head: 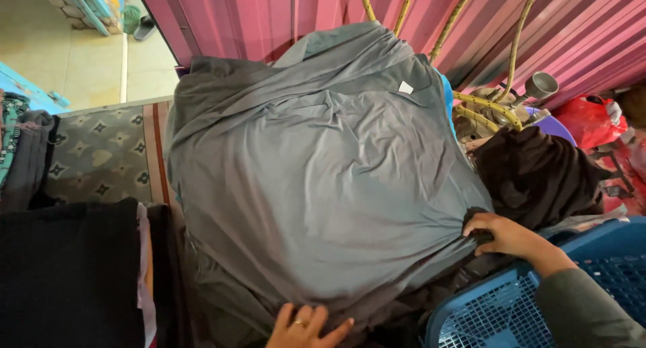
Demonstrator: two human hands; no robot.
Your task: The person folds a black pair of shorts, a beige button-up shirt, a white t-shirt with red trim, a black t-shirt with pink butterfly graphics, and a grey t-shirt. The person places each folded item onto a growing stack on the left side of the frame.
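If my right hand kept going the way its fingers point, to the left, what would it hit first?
The right hand already grips the edge of the grey garment. Going further left, it would probably just push into more of that spread cloth; what lies underneath is hidden.

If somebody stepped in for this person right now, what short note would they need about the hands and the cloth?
Left hand: flat, fingers spread, pressing on the near edge of the grey garment.
Right hand: gripping a bunched corner of that garment at its right side, above the blue basket.
Garment: spread wide over the pile, mostly smoothed, with wrinkles gathering toward the gripped corner.
Around it: folded dark cloth to the left, a dark brown cloth to the right.
Done: spread out. Left: no fold made yet.
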